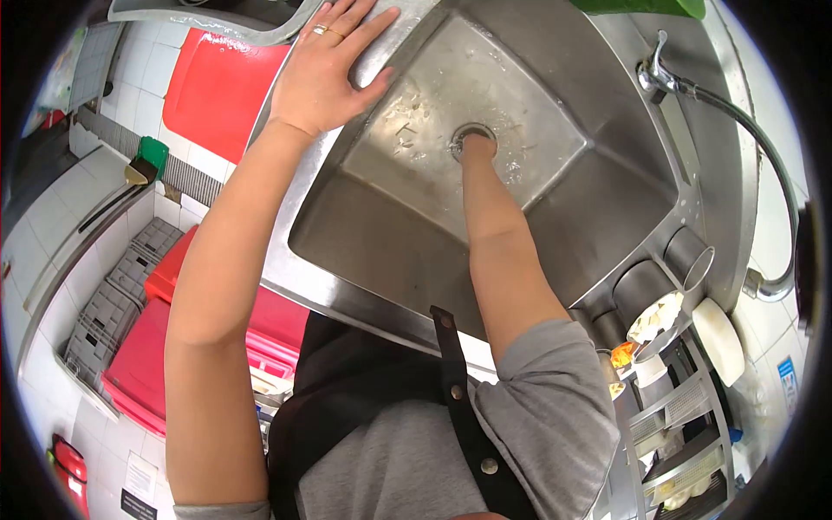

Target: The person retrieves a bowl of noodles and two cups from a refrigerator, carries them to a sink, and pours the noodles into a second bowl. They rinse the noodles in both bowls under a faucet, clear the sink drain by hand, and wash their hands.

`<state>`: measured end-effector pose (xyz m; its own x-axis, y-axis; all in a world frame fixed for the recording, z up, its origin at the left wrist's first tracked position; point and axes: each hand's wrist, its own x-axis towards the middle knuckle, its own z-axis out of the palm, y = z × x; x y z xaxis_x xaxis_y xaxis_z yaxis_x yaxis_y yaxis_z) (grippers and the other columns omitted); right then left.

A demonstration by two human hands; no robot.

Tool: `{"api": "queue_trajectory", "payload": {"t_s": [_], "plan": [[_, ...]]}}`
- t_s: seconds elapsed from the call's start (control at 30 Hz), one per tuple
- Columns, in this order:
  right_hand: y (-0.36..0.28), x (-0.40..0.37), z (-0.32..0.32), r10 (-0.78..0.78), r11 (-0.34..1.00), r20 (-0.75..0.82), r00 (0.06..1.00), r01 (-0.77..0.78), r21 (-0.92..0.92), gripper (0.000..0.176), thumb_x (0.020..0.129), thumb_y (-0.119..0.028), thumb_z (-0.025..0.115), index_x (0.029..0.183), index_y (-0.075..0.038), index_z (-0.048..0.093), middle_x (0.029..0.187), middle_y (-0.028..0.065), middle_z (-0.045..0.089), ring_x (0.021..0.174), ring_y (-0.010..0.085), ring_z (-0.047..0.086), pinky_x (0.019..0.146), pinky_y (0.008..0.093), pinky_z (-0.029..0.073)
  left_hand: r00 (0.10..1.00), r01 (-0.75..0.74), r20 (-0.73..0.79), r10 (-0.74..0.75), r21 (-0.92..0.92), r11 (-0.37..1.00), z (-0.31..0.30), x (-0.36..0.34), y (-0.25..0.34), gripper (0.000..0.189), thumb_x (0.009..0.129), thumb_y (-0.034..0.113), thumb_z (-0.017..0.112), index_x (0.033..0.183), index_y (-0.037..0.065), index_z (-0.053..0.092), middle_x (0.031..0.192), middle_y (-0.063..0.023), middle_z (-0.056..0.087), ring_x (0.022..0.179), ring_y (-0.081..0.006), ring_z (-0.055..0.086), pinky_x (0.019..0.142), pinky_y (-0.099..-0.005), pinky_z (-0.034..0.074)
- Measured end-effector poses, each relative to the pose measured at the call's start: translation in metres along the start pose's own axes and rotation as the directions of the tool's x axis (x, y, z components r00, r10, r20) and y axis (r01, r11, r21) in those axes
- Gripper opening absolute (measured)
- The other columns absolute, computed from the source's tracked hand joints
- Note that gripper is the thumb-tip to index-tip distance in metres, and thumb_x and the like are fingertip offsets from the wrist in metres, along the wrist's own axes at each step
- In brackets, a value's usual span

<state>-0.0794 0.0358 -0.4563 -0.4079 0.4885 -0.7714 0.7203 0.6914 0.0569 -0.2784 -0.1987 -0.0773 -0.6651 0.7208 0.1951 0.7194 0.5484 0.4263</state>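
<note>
A deep stainless steel sink lies in front of me. My left hand, with a ring on one finger, rests on the sink's left rim, its fingers spread and holding nothing. Down at the sink floor, my right hand reaches into the round drain hole. Its fingers are hidden inside, so what they do or hold does not show. Pale food scraps and a little water lie on the sink floor left of the drain.
A tap with a flexible hose stands at the right. Metal containers hold food near my right elbow. Red lids and red bins are on the left. A green item shows at the top.
</note>
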Motion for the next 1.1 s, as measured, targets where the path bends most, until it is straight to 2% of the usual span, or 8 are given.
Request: {"api": "queue_trajectory", "payload": {"t_s": [0.07,0.1,0.5,0.67,0.77,0.87,0.97,1.1], "plan": [[-0.012,-0.004,0.012,0.314,0.822,-0.131,0.94,-0.2,0.532,0.036,0.089,-0.01,0.051,0.124,-0.004,0.058,0.119,0.0105,0.065,0.109,0.0243,0.062,0.089,0.0332,0.05,1.0,0.001,-0.012,-0.001,0.002,1.0,0.0,0.0,0.0,0.071,0.069,0.023,0.07,0.136,0.008,0.051,0.144,-0.0211,0.043,0.136,-0.0395,0.037,0.113,-0.0488,0.029],[-0.017,-0.005,0.017,0.359,0.802,-0.171,0.917,-0.209,0.56,0.035,0.089,-0.01,0.051,0.123,-0.004,0.059,0.118,0.0108,0.065,0.108,0.0245,0.063,0.088,0.0333,0.05,1.0,-0.001,-0.023,0.001,0.004,1.0,0.0,0.0,0.0,0.071,0.07,0.024,0.07,0.136,0.008,0.051,0.144,-0.021,0.043,0.135,-0.0395,0.037,0.113,-0.0488,0.029],[-0.039,0.009,0.041,0.502,0.751,-0.433,0.749,-0.129,0.647,0.022,0.088,-0.008,0.053,0.106,0.002,0.061,0.102,0.0143,0.068,0.093,0.027,0.066,0.078,0.0352,0.052,0.999,0.035,0.003,-0.036,0.018,0.999,-0.004,0.003,-0.001,0.07,0.07,0.022,0.071,0.135,0.007,0.051,0.144,-0.0203,0.043,0.135,-0.039,0.038,0.113,-0.0486,0.03],[-0.012,0.019,0.092,0.263,0.883,-0.883,0.388,0.273,0.383,0.018,0.088,-0.008,0.053,0.098,0.004,0.062,0.095,0.0158,0.069,0.087,0.0281,0.068,0.074,0.036,0.053,0.999,0.038,0.005,-0.038,0.003,0.999,-0.002,0.003,0.001,0.07,0.07,0.021,0.071,0.136,0.009,0.051,0.145,-0.0194,0.042,0.136,-0.0382,0.037,0.112,-0.0483,0.031],[0.002,0.008,0.062,-0.02,0.977,-0.425,0.905,0.108,0.184,0.022,0.086,-0.005,0.055,0.1,0.009,0.064,0.099,0.0243,0.067,0.096,0.0345,0.065,0.087,0.0385,0.051,0.999,0.032,0.009,-0.032,0.001,0.999,-0.003,0.004,0.0,0.069,0.07,0.022,0.071,0.136,0.009,0.051,0.145,-0.0191,0.041,0.136,-0.0379,0.037,0.112,-0.0482,0.031],[-0.012,-0.021,0.036,0.019,0.962,-0.562,0.827,0.138,0.235,0.017,0.085,-0.003,0.054,0.087,0.005,0.069,0.092,0.0218,0.068,0.099,0.035,0.064,0.089,0.041,0.051,0.999,0.04,0.012,-0.04,0.007,0.999,-0.003,0.003,-0.001,0.07,0.07,0.022,0.071,0.136,0.009,0.051,0.146,-0.0191,0.041,0.136,-0.0378,0.037,0.112,-0.0481,0.031],[-0.004,-0.017,0.035,-0.038,0.973,-0.383,0.923,0.121,0.194,0.017,0.084,-0.003,0.054,0.088,0.004,0.069,0.095,0.0233,0.068,0.105,0.0357,0.061,0.092,0.0445,0.049,0.999,0.037,0.017,-0.037,0.005,0.999,-0.003,0.003,-0.001,0.07,0.071,0.022,0.071,0.136,0.009,0.051,0.146,-0.019,0.041,0.136,-0.0378,0.037,0.113,-0.048,0.031],[0.021,-0.018,0.033,-0.411,0.911,-0.415,0.811,0.368,-0.184,0.019,0.084,-0.004,0.054,0.092,0.006,0.068,0.094,0.0237,0.068,0.096,0.0383,0.064,0.086,0.0431,0.052,0.999,0.04,0.022,-0.041,0.009,0.999,-0.003,0.003,0.0,0.07,0.071,0.022,0.071,0.136,0.009,0.05,0.146,-0.0189,0.04,0.137,-0.0376,0.036,0.113,-0.048,0.031]]}}
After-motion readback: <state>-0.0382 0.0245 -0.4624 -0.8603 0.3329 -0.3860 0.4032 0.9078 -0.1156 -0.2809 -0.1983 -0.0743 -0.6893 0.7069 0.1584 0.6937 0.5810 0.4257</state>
